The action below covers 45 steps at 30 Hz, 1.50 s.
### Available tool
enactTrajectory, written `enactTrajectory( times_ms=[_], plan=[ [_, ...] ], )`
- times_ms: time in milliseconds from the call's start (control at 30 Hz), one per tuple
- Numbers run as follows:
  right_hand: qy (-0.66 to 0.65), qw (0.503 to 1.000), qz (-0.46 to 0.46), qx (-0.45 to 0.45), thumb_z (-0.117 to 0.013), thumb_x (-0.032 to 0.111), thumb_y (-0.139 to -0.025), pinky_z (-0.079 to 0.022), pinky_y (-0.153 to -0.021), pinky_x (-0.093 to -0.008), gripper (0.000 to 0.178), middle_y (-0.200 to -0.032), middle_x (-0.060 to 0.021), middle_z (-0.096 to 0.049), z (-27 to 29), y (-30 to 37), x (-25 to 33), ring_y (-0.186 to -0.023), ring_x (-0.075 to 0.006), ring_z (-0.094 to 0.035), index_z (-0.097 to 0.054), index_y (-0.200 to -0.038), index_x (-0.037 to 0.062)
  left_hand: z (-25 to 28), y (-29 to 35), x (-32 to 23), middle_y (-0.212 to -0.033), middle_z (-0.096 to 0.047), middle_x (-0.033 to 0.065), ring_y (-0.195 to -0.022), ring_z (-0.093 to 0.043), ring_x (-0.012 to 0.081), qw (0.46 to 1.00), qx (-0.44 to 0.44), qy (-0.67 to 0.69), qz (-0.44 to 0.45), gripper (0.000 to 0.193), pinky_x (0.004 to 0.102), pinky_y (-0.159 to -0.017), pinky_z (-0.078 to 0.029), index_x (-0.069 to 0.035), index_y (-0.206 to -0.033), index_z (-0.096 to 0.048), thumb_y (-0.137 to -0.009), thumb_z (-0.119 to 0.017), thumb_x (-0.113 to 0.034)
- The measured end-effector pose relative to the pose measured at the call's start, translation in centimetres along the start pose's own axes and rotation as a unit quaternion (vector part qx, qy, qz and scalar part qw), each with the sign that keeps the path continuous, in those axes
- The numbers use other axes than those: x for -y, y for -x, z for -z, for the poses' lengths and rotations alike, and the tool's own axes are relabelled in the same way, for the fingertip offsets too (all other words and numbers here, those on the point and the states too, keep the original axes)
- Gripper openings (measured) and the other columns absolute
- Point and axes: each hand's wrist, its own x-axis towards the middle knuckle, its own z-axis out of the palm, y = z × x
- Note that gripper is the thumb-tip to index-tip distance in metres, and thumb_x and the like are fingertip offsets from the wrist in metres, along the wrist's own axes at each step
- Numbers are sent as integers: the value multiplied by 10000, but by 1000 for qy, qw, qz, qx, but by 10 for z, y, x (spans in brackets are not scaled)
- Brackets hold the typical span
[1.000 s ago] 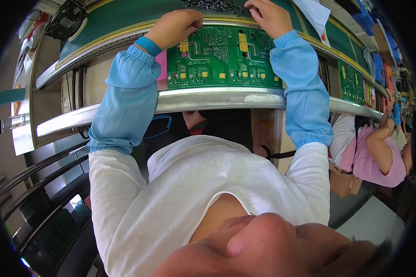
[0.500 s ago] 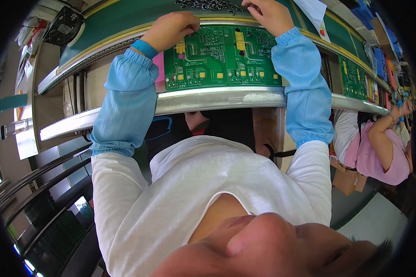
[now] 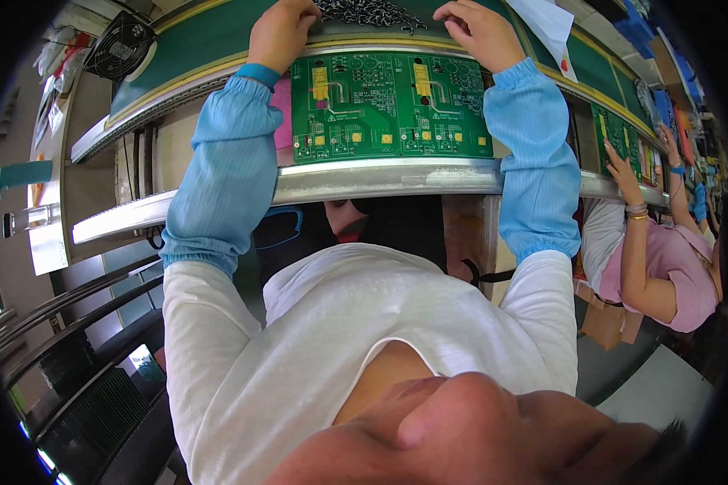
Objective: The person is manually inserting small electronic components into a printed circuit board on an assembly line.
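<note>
A green printed circuit board (image 3: 364, 113) with yellow parts and two matching halves lies flat before me on the metal rails. Beyond it, a pile of small black and silvery components (image 3: 368, 11) rests on the green belt. My left hand (image 3: 281, 34) is at the pile's left end, fingers curled together; whatever they hold is hidden. To the right of the pile, my right hand (image 3: 481, 34) hovers past the board's far right corner. Its fingers are bent and slightly apart, and nothing shows between them.
A metal rail (image 3: 388, 178) runs along the near edge. Pink material (image 3: 283, 113) shows beside the board's left side. A black fan (image 3: 120, 44) stands far left, and white paper (image 3: 548, 28) lies far right. A co-worker's hand (image 3: 623, 171) is by another green board (image 3: 603, 129).
My left hand has moved from the board's far left edge up to the pile. My right hand has shifted slightly right and nearer. The co-worker's arms have reached toward their board.
</note>
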Motion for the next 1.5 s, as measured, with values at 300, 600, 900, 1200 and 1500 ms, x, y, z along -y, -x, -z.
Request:
enactTrajectory(
  times_ms=[300,600,900,1200,1500],
  plan=[
    [-124,985,-49,109,-666,78,-920,-547,-753,-302,174,-893,-63,-690,-17,27,-15,-822,-163,-676,-666,-1094,70,-5,1,-1,-909,-621,88,-887,-631,316,909,151,-370,123,86,414,-751,-512,-90,-940,-667,-880,-662,-152],
    [-105,988,6,111,-684,56,-893,-526,-750,-304,115,-926,-56,-652,-29,36,-12,-827,-185,-657,-656,-1004,48,-11,4,6,-942,-619,86,-932,-620,323,894,187,-395,98,103,434,-777,-507,-94,-990,-614,-893,-634,-122],
    [-100,989,-15,104,-692,77,-890,-534,-731,-316,162,-913,-60,-673,-33,35,-8,-806,-193,-660,-636,-1042,66,0,4,-1,-950,-631,107,-917,-634,337,911,140,-369,122,132,432,-774,-510,-110,-1042,-640,-914,-609,-116],
    [-28,995,12,100,-679,130,-899,-527,-711,-338,123,-926,-17,-652,-29,37,-1,-817,-222,-653,-646,-1017,128,-4,8,6,-907,-610,105,-881,-628,333,916,176,-335,134,101,424,-763,-507,-80,-975,-648,-891,-646,-136],
    [5,994,26,106,-653,196,-911,-538,-724,-376,74,-930,13,-649,-30,35,0,-857,-232,-658,-658,-981,171,-11,4,-2,-920,-639,104,-914,-632,328,906,162,-380,89,81,426,-778,-511,-82,-983,-606,-903,-608,-99]
  ],
)
